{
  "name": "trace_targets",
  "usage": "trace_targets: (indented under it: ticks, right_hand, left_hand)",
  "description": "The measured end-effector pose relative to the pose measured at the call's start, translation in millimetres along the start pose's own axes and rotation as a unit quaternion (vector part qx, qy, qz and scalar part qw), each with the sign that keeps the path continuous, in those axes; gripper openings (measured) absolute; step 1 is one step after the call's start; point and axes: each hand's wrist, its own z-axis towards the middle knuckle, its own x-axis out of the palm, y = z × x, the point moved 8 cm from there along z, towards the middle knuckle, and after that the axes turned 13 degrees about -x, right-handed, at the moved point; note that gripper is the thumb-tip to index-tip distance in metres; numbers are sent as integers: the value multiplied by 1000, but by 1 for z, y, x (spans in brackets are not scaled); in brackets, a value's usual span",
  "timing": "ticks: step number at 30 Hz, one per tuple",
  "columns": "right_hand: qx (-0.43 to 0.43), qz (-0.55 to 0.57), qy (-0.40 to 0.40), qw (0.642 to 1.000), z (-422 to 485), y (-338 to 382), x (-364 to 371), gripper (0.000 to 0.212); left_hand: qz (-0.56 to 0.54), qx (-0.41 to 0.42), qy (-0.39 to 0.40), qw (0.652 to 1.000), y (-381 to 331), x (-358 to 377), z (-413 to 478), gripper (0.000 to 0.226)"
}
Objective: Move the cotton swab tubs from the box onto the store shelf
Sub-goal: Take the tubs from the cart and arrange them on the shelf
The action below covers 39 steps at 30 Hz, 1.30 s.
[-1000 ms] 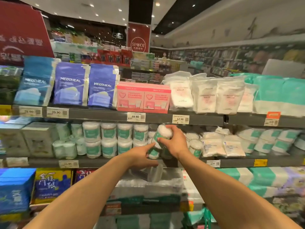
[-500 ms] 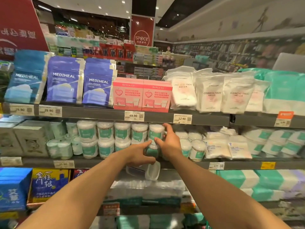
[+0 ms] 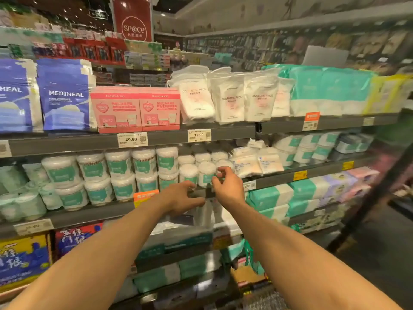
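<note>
Left hand [image 3: 178, 198] and right hand [image 3: 228, 186] have let go; the tub [image 3: 167, 160] now stands stacked.

Dim shop aisle, blurred at the right edge

Grey store shelf [image 3: 89, 214] tiers carry price tags [image 3: 132, 139] reading 49.90 and 12.90; a red sign [image 3: 133, 19] with a round logo hangs above, a stocked wall rack [image 3: 290, 48] runs behind, and the dark floor [image 3: 368, 253] shows at the right.

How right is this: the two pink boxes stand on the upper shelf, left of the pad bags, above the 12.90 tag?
One detail is wrong. In the head view, the pink boxes stand above the 49.90 tag; the 12.90 tag hangs under the pad bags. The rest holds.
</note>
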Motion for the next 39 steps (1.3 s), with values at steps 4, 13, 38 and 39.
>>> trace_targets:
  ticks: [4,13,38,39]
  right_hand:
    - [56,-37,-28,997,-51,-55,-47,33]
    - [239,-84,-102,962,-206,-204,-163,26]
    - [748,144,-107,639,-720,-606,-141,72]
    - [756,146,-70,635,-732,-615,-134,70]
  left_hand:
    - [-6,33,33,999,-44,58,-6,67]
    - [58,153,132,978,-166,232,-50,86]
    - [299,200,409,838,-264,796,-148,58]
    - [313,195,413,833,-261,806,-148,58]
